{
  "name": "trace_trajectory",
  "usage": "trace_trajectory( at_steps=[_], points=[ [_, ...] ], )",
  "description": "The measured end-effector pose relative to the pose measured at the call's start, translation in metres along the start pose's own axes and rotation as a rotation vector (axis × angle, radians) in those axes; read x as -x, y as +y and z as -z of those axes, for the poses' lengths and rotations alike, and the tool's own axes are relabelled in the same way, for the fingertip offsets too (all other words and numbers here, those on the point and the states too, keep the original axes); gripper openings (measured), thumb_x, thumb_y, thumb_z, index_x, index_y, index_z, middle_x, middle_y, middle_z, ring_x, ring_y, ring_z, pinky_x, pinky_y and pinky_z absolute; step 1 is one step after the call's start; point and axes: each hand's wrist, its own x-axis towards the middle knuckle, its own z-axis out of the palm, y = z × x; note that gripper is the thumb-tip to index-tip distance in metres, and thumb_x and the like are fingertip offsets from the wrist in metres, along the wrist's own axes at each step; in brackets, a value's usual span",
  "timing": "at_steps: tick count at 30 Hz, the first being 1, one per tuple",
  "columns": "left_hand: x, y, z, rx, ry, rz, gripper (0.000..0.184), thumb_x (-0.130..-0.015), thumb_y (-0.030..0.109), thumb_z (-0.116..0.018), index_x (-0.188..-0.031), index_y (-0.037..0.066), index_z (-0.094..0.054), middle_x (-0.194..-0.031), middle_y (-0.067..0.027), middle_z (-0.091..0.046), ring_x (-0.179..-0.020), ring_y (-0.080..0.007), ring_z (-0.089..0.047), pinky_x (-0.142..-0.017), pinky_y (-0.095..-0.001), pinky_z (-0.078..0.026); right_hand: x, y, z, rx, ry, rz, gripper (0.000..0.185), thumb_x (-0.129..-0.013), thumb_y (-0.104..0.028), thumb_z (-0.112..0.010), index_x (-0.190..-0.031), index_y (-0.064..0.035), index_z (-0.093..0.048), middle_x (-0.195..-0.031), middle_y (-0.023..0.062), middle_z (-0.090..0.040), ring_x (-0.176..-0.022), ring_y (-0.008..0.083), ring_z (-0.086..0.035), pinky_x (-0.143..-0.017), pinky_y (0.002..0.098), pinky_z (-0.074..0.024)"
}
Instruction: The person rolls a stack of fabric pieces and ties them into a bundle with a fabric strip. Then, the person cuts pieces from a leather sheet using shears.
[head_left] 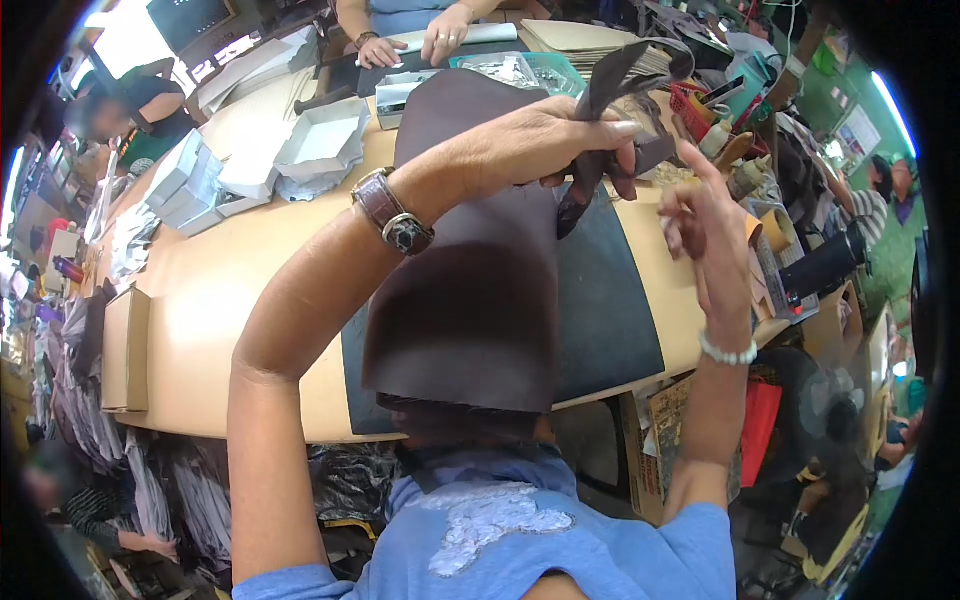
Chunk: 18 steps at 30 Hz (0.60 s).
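Observation:
My left hand (pixel 575 140), with a watch on its wrist, pinches a bunch of dark brown strips (pixel 612 85) at the upper centre. The strips stick up above the fingers and hang below them. My right hand (pixel 700 215), with a beaded bracelet, is raised just to the right of the strips, its index finger pointing up and the other fingers curled; it appears to hold nothing. Beneath my left forearm a large dark brown sheet (pixel 470 290) lies over a black mat (pixel 605 300) and reaches the table's near edge, partly hidden by the arm.
White open boxes (pixel 320 145) stand on the table (pixel 220 330) at the left. Across it are a co-worker's hands (pixel 410 45) and a teal basket (pixel 550 72). A red basket (pixel 690 105), bottles and a black cylinder (pixel 825 265) stand at the right.

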Motion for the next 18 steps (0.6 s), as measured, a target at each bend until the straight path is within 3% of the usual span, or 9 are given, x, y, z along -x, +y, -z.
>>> trace_trajectory(
  at_steps=[3,6,7,10,11,14,15,17,18],
  points=[
    [0.001,0.001,-0.004,-0.049,0.049,-0.025,0.040,-0.089,0.045,-0.043,-0.094,0.011,-0.062,-0.079,-0.0019,-0.065,-0.063,-0.0024,-0.055,-0.047,-0.0161,-0.034,-0.025,0.014,-0.008,-0.199,-0.164,-0.034,0.020,-0.083,-0.021,-0.062,-0.091,-0.0025,-0.062,-0.068,-0.0027,-0.055,-0.058,0.0020,-0.046,-0.050,0.0154,-0.0343],
    [0.000,0.009,0.000,-0.117,0.142,0.093,0.039,-0.089,0.043,-0.046,-0.100,0.009,-0.063,-0.077,-0.0035,-0.065,-0.062,-0.0032,-0.055,-0.047,-0.0172,-0.037,-0.022,0.007,-0.017,-0.260,0.100,0.198,0.017,-0.082,-0.019,-0.063,-0.087,-0.0033,-0.064,-0.068,-0.0023,-0.056,-0.058,0.0019,-0.046,-0.052,0.0173,-0.0354],
    [-0.001,0.011,0.003,-0.148,0.182,0.153,0.039,-0.089,0.042,-0.047,-0.101,0.009,-0.063,-0.076,-0.0042,-0.064,-0.062,-0.0036,-0.055,-0.048,-0.0178,-0.039,-0.017,0.002,-0.015,-0.151,0.137,0.251,0.013,-0.083,-0.015,-0.062,-0.087,-0.0029,-0.063,-0.073,0.0001,-0.058,-0.063,0.0053,-0.050,-0.056,0.0191,-0.0381],
    [-0.003,0.011,0.019,-0.099,-0.018,0.095,0.036,-0.088,0.037,-0.052,-0.103,0.006,-0.064,-0.073,-0.0059,-0.063,-0.062,-0.0058,-0.056,-0.050,-0.0196,-0.044,-0.003,-0.009,-0.017,0.294,-0.125,0.823,0.010,-0.082,-0.009,-0.060,-0.088,-0.0016,-0.064,-0.079,0.0040,-0.060,-0.069,0.0103,-0.053,-0.061,0.0219,-0.0409],
    [-0.005,0.014,0.022,-0.090,-0.013,0.160,0.026,-0.084,0.025,-0.060,-0.097,0.003,-0.066,-0.073,-0.0080,-0.064,-0.064,-0.0099,-0.058,-0.059,-0.0208,-0.048,-0.002,-0.005,-0.017,0.202,-0.235,0.859,0.017,-0.086,-0.014,-0.054,-0.091,-0.0011,-0.063,-0.083,0.0066,-0.060,-0.074,0.0139,-0.054,-0.067,0.0248,-0.0422],
    [-0.002,0.010,0.030,-0.032,-0.086,0.045,0.020,-0.079,0.016,-0.065,-0.094,0.003,-0.067,-0.076,-0.0089,-0.065,-0.069,-0.0124,-0.060,-0.071,-0.0218,-0.049,-0.008,0.014,-0.052,-0.106,0.114,0.463,0.039,-0.090,-0.032,-0.041,-0.098,0.0027,-0.056,-0.079,0.0083,-0.059,-0.075,0.0177,-0.055,-0.077,0.0278,-0.0413],
    [-0.001,0.015,0.032,-0.051,-0.105,0.055,0.018,-0.076,0.007,-0.066,-0.094,0.002,-0.067,-0.079,-0.0095,-0.066,-0.074,-0.0147,-0.062,-0.079,-0.0240,-0.047,-0.012,0.033,-0.052,-0.123,0.048,0.299,0.042,-0.090,-0.035,-0.038,-0.098,0.0023,-0.055,-0.079,0.0086,-0.059,-0.076,0.0175,-0.055,-0.078,0.0275,-0.0406],
    [0.002,0.021,0.033,-0.297,-0.176,-0.034,0.018,-0.076,0.005,-0.065,-0.094,0.002,-0.067,-0.080,-0.0085,-0.067,-0.075,-0.0154,-0.062,-0.078,-0.0243,-0.047,-0.023,0.070,-0.050,-0.155,-0.089,-0.022,0.049,-0.092,-0.041,-0.031,-0.099,0.0014,-0.055,-0.081,0.0092,-0.059,-0.076,0.0170,-0.055,-0.080,0.0268,-0.0391],
    [0.004,0.025,0.032,-0.420,-0.211,-0.080,0.018,-0.077,0.003,-0.065,-0.095,0.001,-0.066,-0.081,-0.0080,-0.067,-0.075,-0.0158,-0.062,-0.077,-0.0245,-0.047,-0.025,0.070,-0.047,-0.138,-0.184,-0.044,0.049,-0.093,-0.042,-0.031,-0.098,0.0007,-0.055,-0.080,0.0087,-0.059,-0.075,0.0165,-0.055,-0.078,0.0270,-0.0396]
  ],
)
